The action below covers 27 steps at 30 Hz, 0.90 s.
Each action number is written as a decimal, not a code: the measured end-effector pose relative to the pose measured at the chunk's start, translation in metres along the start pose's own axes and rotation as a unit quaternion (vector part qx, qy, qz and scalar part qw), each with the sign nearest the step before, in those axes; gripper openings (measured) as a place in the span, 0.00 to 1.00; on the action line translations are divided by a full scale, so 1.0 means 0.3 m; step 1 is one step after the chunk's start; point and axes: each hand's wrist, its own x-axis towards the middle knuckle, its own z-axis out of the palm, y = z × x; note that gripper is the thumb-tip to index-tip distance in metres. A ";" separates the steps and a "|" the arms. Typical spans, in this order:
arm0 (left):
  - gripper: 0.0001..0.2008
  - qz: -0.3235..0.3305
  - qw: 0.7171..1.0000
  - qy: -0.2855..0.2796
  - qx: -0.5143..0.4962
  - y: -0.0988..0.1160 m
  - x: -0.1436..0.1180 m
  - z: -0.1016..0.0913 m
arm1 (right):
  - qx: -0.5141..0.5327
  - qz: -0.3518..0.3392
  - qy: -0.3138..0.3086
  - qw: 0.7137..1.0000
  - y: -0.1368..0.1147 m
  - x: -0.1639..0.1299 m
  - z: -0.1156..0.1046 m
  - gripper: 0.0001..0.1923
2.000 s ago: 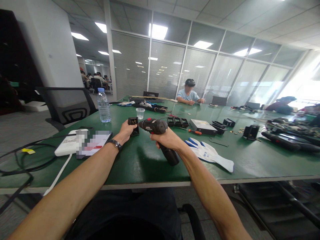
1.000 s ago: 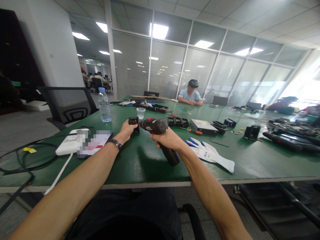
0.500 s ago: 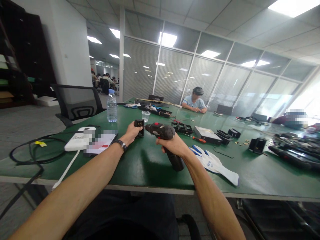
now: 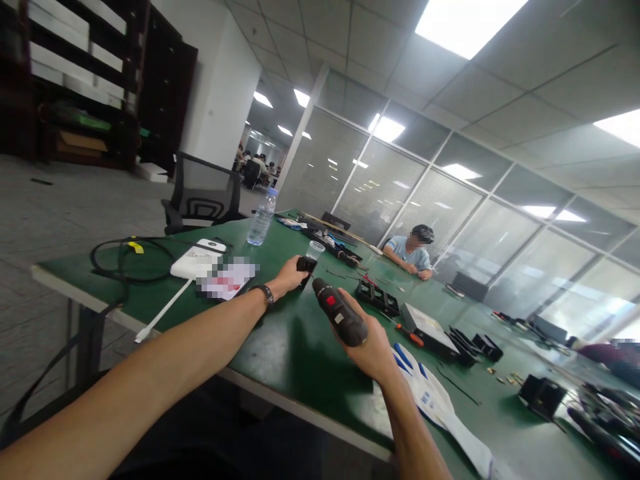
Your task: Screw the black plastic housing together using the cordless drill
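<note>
Left hand [image 4: 289, 275] clamps a black part [image 4: 305, 265] on the green table [image 4: 295, 347]; right hand [image 4: 373, 350] grips the drill [image 4: 339, 320] — cup [image 4: 315, 250] just behind, glove [image 4: 435, 400] beside the right wrist.

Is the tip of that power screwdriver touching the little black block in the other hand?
Apart. The head view shows green table between the power screwdriver tip and the black block in the left hand.
</note>
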 end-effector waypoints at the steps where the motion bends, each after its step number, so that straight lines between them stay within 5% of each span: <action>1: 0.14 0.012 1.000 -0.004 0.001 0.004 -0.002 0.004 | -0.017 -0.001 -0.007 1.000 -0.001 -0.015 0.001 0.41; 11: 0.13 0.033 0.999 -0.037 0.015 0.016 -0.006 0.000 | -0.164 -0.016 -0.057 0.985 -0.042 -0.076 0.067 0.45; 27: 0.13 0.002 1.000 -0.017 -0.023 0.017 -0.006 -0.005 | -0.220 -0.008 -0.073 0.973 -0.086 -0.071 0.099 0.45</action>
